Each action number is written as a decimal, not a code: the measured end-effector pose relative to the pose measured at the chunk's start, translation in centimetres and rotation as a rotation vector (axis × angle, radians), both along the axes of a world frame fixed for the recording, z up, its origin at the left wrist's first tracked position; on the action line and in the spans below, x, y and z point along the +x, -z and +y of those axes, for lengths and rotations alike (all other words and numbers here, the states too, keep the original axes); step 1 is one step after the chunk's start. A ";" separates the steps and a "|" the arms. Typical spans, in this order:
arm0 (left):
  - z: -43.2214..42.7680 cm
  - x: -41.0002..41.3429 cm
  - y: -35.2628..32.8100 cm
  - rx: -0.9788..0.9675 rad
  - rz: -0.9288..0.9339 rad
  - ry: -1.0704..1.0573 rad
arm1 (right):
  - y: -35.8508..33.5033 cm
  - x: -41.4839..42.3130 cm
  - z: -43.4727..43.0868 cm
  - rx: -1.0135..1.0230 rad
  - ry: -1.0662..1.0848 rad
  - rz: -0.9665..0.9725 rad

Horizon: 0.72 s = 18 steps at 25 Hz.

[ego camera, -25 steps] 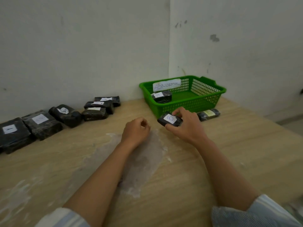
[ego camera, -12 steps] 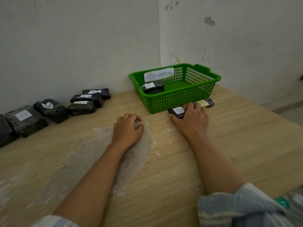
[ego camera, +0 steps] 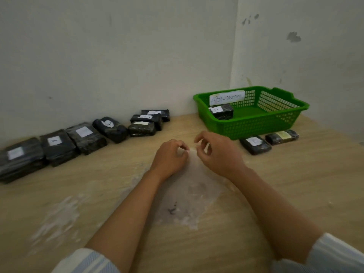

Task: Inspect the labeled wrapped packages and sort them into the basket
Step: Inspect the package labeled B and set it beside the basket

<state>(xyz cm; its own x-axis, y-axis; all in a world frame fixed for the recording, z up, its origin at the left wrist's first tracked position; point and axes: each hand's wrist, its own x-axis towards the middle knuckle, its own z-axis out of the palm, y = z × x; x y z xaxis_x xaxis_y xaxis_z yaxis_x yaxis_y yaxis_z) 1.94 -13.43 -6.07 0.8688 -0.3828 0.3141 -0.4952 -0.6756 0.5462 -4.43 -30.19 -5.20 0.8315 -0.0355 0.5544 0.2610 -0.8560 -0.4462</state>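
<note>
While both hands hang idle with nothing in them, the nearest wrapped package (ego camera: 255,145) lies flat on the counter (ego camera: 299,186) just to the right of the right hand (ego camera: 218,152), its white label facing up. A second package (ego camera: 282,136) with a yellowish label lies farther right, just beside the first. Both sit outside the green basket (ego camera: 256,128), close against its near wall. Beyond the right fingers (ego camera: 204,135), one black package (ego camera: 221,111) rests inside the basket at its left end, under a paper sign (ego camera: 227,97) hand-lettered "ABNORMOL".

The right fingers are loosely curled and slightly spread, apart from any package. The left hand (ego camera: 169,156) sits just beside the right; its fingers (ego camera: 180,144) are curled loosely toward the thumb and pinch nothing.

Well to the left of the left fingers, a row of black packages (ego camera: 85,137) with white labels runs along the wall (ego camera: 98,56). Under both wrists a whitish smear (ego camera: 187,194) marks the counter.
</note>
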 end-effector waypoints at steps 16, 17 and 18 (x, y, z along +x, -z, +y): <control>20.2 5.1 2.2 -0.030 0.008 -0.485 | 1.0 16.5 23.2 -0.158 0.026 0.087; 20.2 5.2 2.3 -0.043 0.004 -0.480 | 0.9 17.5 23.6 -0.200 0.045 0.106; 20.2 5.3 2.4 -0.059 0.001 -0.476 | 0.7 18.3 23.9 -0.265 0.067 0.140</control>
